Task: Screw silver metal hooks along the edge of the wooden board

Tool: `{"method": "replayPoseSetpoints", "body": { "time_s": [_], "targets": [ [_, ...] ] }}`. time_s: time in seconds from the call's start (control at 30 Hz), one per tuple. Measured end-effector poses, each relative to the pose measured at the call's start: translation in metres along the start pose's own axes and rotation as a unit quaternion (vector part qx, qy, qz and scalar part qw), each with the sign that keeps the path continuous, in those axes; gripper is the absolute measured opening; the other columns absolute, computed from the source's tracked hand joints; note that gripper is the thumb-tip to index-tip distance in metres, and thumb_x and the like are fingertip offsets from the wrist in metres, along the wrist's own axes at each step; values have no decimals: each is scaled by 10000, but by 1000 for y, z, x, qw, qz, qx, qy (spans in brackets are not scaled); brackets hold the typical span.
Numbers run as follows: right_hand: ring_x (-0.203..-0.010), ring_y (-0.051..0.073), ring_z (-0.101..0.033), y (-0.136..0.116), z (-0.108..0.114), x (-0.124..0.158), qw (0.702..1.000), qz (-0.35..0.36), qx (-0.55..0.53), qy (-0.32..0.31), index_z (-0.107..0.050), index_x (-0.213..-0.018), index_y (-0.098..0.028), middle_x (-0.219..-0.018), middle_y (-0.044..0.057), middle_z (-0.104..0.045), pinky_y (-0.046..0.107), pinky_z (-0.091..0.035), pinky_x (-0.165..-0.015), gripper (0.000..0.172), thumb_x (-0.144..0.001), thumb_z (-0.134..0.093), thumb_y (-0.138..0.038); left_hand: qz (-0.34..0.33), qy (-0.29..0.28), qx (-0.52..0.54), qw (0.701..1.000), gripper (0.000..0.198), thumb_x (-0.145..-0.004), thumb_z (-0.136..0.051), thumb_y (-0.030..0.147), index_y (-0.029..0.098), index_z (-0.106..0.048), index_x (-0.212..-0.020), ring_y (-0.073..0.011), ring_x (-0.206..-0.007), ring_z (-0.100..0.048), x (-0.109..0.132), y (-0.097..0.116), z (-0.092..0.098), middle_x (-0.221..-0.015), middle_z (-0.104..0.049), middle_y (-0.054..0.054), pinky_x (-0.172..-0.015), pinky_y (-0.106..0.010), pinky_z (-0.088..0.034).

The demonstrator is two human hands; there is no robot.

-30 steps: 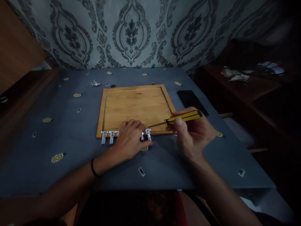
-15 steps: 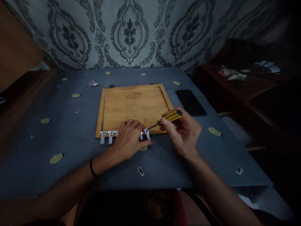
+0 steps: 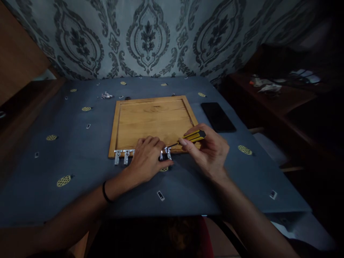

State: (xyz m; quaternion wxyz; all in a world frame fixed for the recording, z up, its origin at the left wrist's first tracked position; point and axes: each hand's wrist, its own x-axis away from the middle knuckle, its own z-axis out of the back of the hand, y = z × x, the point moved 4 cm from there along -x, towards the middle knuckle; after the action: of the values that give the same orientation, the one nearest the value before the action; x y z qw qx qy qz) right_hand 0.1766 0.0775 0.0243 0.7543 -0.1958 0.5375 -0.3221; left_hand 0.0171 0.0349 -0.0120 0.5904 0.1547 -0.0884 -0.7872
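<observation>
A square wooden panel (image 3: 153,120) lies flat on the grey cloth-covered table (image 3: 67,150). Small metal brackets (image 3: 121,154) line its near edge. My left hand (image 3: 147,157) rests curled over the near edge, its fingers pressing down on a bracket (image 3: 168,153) there. My right hand (image 3: 208,148) pinches a yellow-and-black screwdriver (image 3: 191,137). The tool's tip points left and touches the bracket at the panel's near edge, just beside my left fingertips.
A black phone (image 3: 218,116) lies right of the panel. Loose metal hardware (image 3: 106,95) sits at the far left of the table. A dark wooden shelf (image 3: 279,93) with papers stands to the right. Patterned wallpaper backs the table.
My right hand has moved left and closer with the screwdriver, lowering its tip onto the bracket by my left fingers. My left hand has stayed in place.
</observation>
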Motion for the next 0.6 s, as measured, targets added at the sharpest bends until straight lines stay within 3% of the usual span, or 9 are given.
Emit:
{"method": "replayPoseSetpoints", "body": {
  "time_s": [0.17, 0.37, 0.5, 0.6],
  "targets": [
    [-571, 141, -535, -3, 2, -1, 1000, 2, 26, -11, -579, -710, -237, -644, -19, -599, 288, -443, -540, 245, -885, -743, -290, 5, -8, 1, 1000, 398, -831, -819, 503, 183, -669, -1015, -289, -1038, -619, 0, 1, 1, -1041, -691, -63, -892, -422, -445],
    [-593, 130, -548, -2, 1, -1, 999, -13, -16, -26, -603, -715, -223, -662, -24, -592, 271, -441, -549, 226, -863, -773, -253, 8, -11, 9, 1000, 402, -834, -817, 497, 181, -676, -1038, -294, -1050, -615, 0, 1, 1, -1053, -684, -70, -910, -431, -443],
    [-617, 123, -615, 3, -2, 0, 988, -101, -107, -48, -703, -887, -224, -812, -1, -688, 251, -507, -537, 123, -876, -765, -330, 8, -12, 10, 1000, 416, -829, -821, 496, 174, -677, -1048, -296, -1056, -616, 0, 0, 0, -1054, -685, -69, -901, -427, -444],
    [-560, 102, -609, 5, -3, 0, 972, -153, -160, -76, -739, -1003, -227, -897, 16, -730, 247, -544, -512, 238, -865, -779, -416, 2, -8, 9, 1000, 417, -832, -818, 498, 177, -674, -1057, -293, -1061, -617, 0, 0, 0, -1068, -687, -67, -900, -423, -442]
  ]
}}
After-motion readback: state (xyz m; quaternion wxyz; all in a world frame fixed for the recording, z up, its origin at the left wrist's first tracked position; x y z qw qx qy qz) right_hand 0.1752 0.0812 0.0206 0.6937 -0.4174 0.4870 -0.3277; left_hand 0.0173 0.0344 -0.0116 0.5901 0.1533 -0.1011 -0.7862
